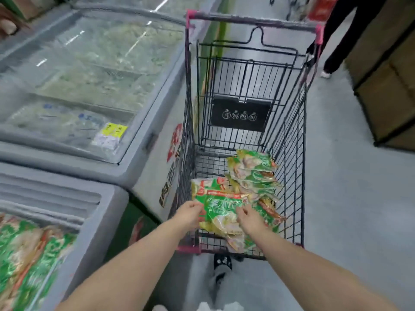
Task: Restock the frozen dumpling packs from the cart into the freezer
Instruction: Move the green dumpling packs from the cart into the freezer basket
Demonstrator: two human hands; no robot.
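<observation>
A black wire shopping cart (292, 135) stands in front of me with several green and yellow dumpling packs piled in its near end. The top pack (221, 208) lies tilted at the near left. My left hand (188, 215) pinches that pack's left edge. My right hand (250, 218) lies on its right part, fingers curled over the film. More packs (252, 171) are stacked along the cart's right side. The open freezer (89, 223) at lower left holds the same green packs (27, 254).
A second chest freezer (143, 122) with a shut glass lid sits at upper left, close against the cart. A person's dark-trousered legs (341, 41) stand beyond the cart at upper right. Cardboard boxes on a rack (386, 75) line the right. My shoe (222, 263) is below the cart.
</observation>
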